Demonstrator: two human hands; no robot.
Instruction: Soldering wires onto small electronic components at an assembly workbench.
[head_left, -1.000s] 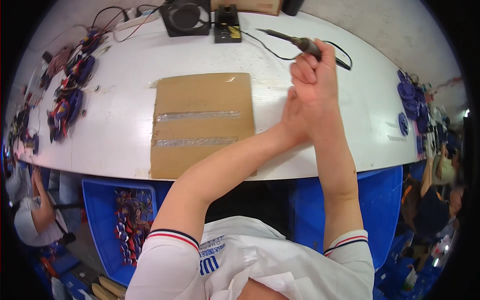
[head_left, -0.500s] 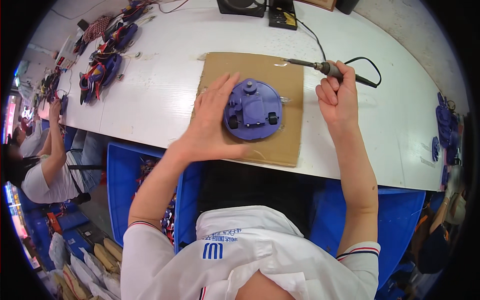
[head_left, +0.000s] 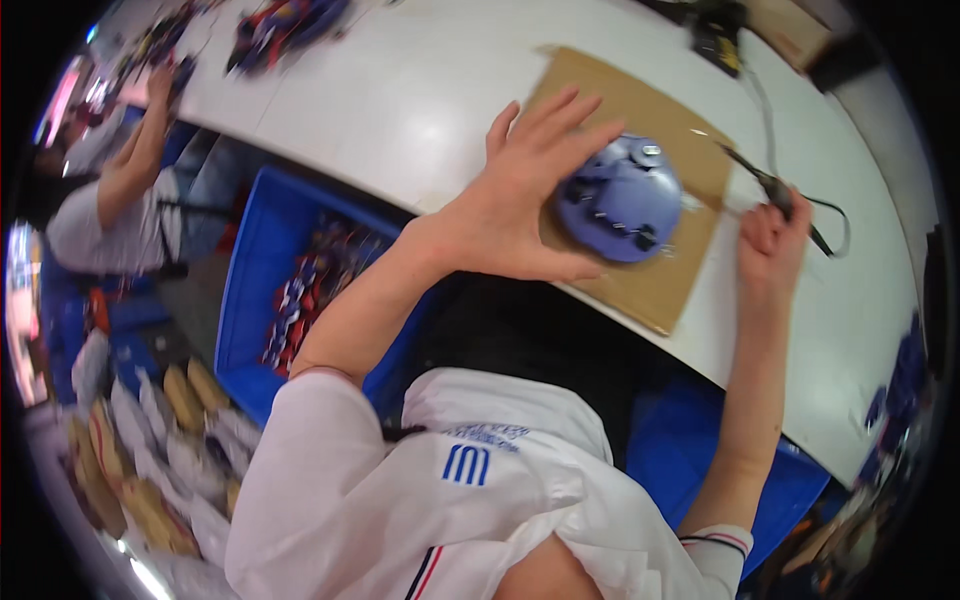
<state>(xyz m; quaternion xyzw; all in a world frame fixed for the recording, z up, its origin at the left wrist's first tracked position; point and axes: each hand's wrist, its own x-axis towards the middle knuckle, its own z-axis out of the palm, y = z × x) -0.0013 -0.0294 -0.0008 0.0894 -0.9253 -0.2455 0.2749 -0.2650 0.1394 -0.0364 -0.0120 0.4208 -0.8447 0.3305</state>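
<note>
One cable [head_left: 768, 115] runs between the black stand [head_left: 717, 42] and soldering iron [head_left: 774, 192].

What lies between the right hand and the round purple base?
In the head view, from the round purple base to the right hand: the cardboard sheet's right margin, then a strip of white tabletop.

view: swung left | purple device [head_left: 622, 210]: now on cardboard [head_left: 655, 290] | left hand [head_left: 515, 205]: moved to device's left side
</note>
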